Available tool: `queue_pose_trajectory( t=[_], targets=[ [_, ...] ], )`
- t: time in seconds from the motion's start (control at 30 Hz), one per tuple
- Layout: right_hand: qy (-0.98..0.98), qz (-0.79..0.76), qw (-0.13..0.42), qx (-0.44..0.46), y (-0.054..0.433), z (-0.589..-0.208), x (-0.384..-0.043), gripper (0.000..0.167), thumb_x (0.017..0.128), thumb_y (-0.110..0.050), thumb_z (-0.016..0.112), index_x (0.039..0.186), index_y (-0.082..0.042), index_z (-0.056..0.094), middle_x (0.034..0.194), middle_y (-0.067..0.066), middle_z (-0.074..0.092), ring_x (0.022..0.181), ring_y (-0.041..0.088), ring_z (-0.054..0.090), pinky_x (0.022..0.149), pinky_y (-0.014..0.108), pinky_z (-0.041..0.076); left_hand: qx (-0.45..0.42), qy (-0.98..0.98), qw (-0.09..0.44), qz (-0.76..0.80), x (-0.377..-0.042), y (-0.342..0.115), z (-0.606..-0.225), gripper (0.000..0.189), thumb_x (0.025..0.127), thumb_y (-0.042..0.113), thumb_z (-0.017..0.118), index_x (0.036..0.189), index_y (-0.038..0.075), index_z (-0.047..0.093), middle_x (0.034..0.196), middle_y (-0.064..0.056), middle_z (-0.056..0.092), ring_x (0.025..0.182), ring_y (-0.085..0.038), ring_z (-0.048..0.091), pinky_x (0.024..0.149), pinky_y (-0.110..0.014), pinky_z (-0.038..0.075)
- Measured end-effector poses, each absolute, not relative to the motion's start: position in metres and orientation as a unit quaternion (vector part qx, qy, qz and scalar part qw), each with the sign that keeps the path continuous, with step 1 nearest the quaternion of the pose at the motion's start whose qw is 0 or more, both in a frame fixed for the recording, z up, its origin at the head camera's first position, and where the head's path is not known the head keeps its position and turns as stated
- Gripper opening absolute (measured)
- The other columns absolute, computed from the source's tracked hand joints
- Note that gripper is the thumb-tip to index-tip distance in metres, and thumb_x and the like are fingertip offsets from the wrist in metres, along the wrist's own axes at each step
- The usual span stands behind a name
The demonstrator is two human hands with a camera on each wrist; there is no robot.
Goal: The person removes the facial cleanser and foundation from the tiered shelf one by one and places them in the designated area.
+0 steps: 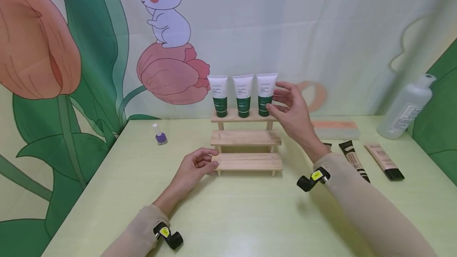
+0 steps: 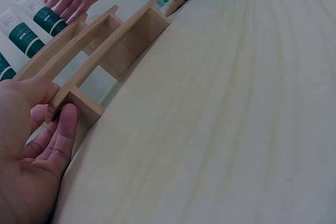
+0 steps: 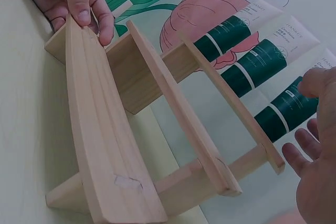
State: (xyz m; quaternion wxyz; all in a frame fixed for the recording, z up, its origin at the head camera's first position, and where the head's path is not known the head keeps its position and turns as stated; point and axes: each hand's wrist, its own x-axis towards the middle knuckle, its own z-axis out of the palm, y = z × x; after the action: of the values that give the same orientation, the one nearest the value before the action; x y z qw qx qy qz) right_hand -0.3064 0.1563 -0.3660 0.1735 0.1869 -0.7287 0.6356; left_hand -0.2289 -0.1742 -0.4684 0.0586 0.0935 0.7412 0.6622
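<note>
A three-step wooden display rack (image 1: 246,138) stands on the table. My left hand (image 1: 194,165) grips the left end of its lowest step, thumb on top and fingers curled beneath, as the left wrist view shows. Three white-and-green squeeze tubes stand on their caps along the top step: a left tube (image 1: 219,96), a middle tube (image 1: 243,96) and a right tube (image 1: 265,90). My right hand (image 1: 294,110) is at the right tube's side, fingers spread and loosely bent, its thumb tip overlapping the tube's edge. The two lower steps carry nothing.
A purple nail polish bottle (image 1: 160,135) stands at the left. To the right lie a black-and-beige tube (image 1: 353,158), a beige tube with a black cap (image 1: 383,160) and a pale flat box (image 1: 335,130). A white translucent bottle (image 1: 407,108) stands at the back right.
</note>
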Motion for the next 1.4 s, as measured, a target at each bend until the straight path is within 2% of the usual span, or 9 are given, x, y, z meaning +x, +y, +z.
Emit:
queue_pose_trajectory(
  t=[0.1, 0.33, 0.57, 0.7, 0.8, 1.1, 1.4],
  targets=[
    [-0.725, 0.640, 0.166, 0.193, 0.153, -0.367, -0.310, 0.067, 0.101, 0.005, 0.077, 0.160, -0.007, 0.047, 0.145, 0.020, 0.063, 0.130, 0.030, 0.065, 0.112, 0.037, 0.060, 0.093, 0.741, 0.060, 0.662, -0.229, -0.174, -0.469, 0.032, 0.104, 0.004, 0.078, 0.135, 0.007, 0.074, 0.110, -0.009, 0.064, 0.094, -0.020, 0.073, 0.089, -0.032, 0.069],
    [-0.736, 0.629, 0.157, 0.198, 0.147, -0.364, -0.312, 0.064, 0.103, 0.007, 0.073, 0.160, -0.002, 0.044, 0.140, 0.022, 0.065, 0.125, 0.030, 0.065, 0.112, 0.041, 0.059, 0.094, 0.745, 0.057, 0.658, -0.229, -0.173, -0.469, 0.032, 0.104, 0.004, 0.078, 0.135, 0.007, 0.074, 0.109, -0.010, 0.065, 0.094, -0.020, 0.073, 0.088, -0.031, 0.069],
    [-0.755, 0.608, 0.162, 0.182, 0.144, -0.365, -0.313, 0.060, 0.105, 0.004, 0.072, 0.159, -0.007, 0.047, 0.140, 0.021, 0.068, 0.124, 0.030, 0.066, 0.106, 0.033, 0.060, 0.096, 0.743, 0.057, 0.660, -0.229, -0.173, -0.468, 0.032, 0.104, 0.004, 0.078, 0.136, 0.007, 0.074, 0.110, -0.010, 0.066, 0.094, -0.020, 0.074, 0.087, -0.030, 0.069],
    [-0.755, 0.609, 0.163, 0.180, 0.146, -0.364, -0.310, 0.059, 0.106, 0.003, 0.072, 0.158, -0.006, 0.047, 0.142, 0.020, 0.068, 0.125, 0.029, 0.067, 0.107, 0.035, 0.061, 0.096, 0.741, 0.060, 0.662, -0.229, -0.173, -0.469, 0.032, 0.104, 0.004, 0.078, 0.136, 0.006, 0.074, 0.109, -0.009, 0.065, 0.094, -0.020, 0.074, 0.088, -0.031, 0.069],
    [-0.754, 0.611, 0.166, 0.175, 0.148, -0.362, -0.308, 0.059, 0.106, 0.003, 0.071, 0.159, -0.006, 0.046, 0.142, 0.019, 0.068, 0.124, 0.028, 0.067, 0.107, 0.035, 0.061, 0.097, 0.740, 0.061, 0.663, -0.229, -0.173, -0.469, 0.032, 0.104, 0.003, 0.078, 0.136, 0.006, 0.074, 0.109, -0.010, 0.066, 0.094, -0.021, 0.074, 0.088, -0.031, 0.069],
    [-0.742, 0.620, 0.182, 0.178, 0.169, -0.354, -0.292, 0.057, 0.109, 0.000, 0.068, 0.160, -0.009, 0.045, 0.146, 0.016, 0.065, 0.121, 0.023, 0.065, 0.100, 0.023, 0.060, 0.096, 0.744, 0.060, 0.659, -0.230, -0.173, -0.468, 0.032, 0.104, 0.004, 0.078, 0.136, 0.007, 0.074, 0.110, -0.010, 0.067, 0.095, -0.021, 0.075, 0.088, -0.030, 0.069],
    [-0.755, 0.598, 0.215, 0.159, 0.198, -0.340, -0.270, 0.058, 0.111, -0.004, 0.067, 0.163, -0.015, 0.045, 0.152, 0.014, 0.062, 0.125, 0.019, 0.064, 0.100, 0.020, 0.057, 0.093, 0.742, 0.061, 0.661, -0.229, -0.175, -0.468, 0.032, 0.105, 0.003, 0.077, 0.136, 0.006, 0.073, 0.109, -0.009, 0.066, 0.094, -0.020, 0.074, 0.088, -0.030, 0.069]
  ],
)
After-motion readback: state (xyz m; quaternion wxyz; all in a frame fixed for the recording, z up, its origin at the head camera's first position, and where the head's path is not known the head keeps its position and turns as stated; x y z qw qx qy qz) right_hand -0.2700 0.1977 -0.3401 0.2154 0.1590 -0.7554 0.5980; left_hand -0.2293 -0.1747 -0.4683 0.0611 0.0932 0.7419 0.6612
